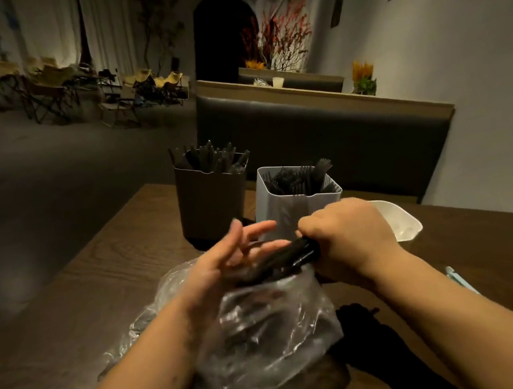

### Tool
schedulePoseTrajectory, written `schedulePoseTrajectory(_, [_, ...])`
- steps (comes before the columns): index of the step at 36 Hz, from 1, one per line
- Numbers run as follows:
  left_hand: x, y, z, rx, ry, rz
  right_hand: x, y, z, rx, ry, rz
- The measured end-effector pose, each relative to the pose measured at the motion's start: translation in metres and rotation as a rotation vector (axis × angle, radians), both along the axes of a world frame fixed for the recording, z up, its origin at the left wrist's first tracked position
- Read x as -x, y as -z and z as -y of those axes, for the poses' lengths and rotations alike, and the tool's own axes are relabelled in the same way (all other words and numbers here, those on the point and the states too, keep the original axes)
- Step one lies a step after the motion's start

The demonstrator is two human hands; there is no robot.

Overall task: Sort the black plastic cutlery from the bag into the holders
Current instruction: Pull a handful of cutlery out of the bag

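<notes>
A clear plastic bag (264, 322) full of black cutlery stands on the wooden table (67, 298) right in front of me. My right hand (351, 241) grips a bundle of black cutlery (301, 253) at the bag's mouth. My left hand (227, 259) is beside it with fingers spread and straight, touching the bundle's other end. Behind the bag stand a dark brown holder (210, 200) filled with black knives or spoons and a white holder (286, 210) filled with black forks.
A white empty container (404, 224) sits to the right of the white holder. A pale blue object (459, 279) lies at the right table edge. A dark padded bench back (321, 131) runs behind the table. Folding chairs stand far left.
</notes>
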State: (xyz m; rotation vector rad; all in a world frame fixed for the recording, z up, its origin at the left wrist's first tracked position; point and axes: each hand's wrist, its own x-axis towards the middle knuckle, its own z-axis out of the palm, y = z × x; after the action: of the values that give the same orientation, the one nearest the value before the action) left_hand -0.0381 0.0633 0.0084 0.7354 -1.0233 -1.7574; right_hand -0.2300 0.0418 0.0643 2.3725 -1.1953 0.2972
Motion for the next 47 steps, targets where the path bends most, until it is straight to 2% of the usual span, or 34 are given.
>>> schedulePoseTrajectory(2, [-0.007,0.003,0.0,-0.043,0.003,-0.2,0.003,-0.005,0.001,-0.08,0.213,0.118])
schedulePoseTrajectory(4, [-0.009,0.009,0.002,-0.029,-0.023,-0.244,0.003,-0.01,0.001,-0.138,0.278,0.348])
schedulePoseTrajectory(7, [0.004,0.007,0.002,0.009,-0.068,-0.21,-0.011,-0.017,-0.002,-0.321,0.188,0.739])
schedulePoseTrajectory(13, [0.004,0.006,-0.012,0.122,-0.154,-0.198,-0.055,-0.002,-0.029,-1.054,-0.044,1.252])
schedulePoseTrajectory(16, [0.0,0.007,-0.018,0.13,-0.117,-0.208,-0.063,0.014,-0.035,-1.288,-0.091,1.447])
schedulePoseTrajectory(18, [0.001,0.007,-0.019,0.152,-0.077,-0.163,-0.064,0.027,-0.036,-1.37,-0.069,1.479])
schedulePoseTrajectory(22, [0.01,0.012,-0.017,0.223,-0.082,0.122,-0.057,0.052,-0.039,-1.404,-0.037,1.584])
schedulePoseTrajectory(26, [0.013,0.021,-0.013,0.205,-0.064,0.223,-0.048,0.069,-0.041,-1.513,-0.126,1.628])
schedulePoseTrajectory(32, [0.013,0.02,-0.014,0.205,-0.026,0.257,-0.036,0.076,-0.037,-1.706,-0.211,1.528])
schedulePoseTrajectory(35, [0.013,0.02,-0.014,0.223,-0.04,0.264,-0.035,0.074,-0.034,-1.648,-0.247,1.466])
schedulePoseTrajectory(41, [0.008,0.021,-0.013,0.217,0.015,0.269,-0.037,0.074,-0.032,-1.523,-0.183,1.367])
schedulePoseTrajectory(47, [0.012,0.021,-0.013,0.198,-0.052,0.256,-0.039,0.067,-0.036,-1.509,-0.15,1.332])
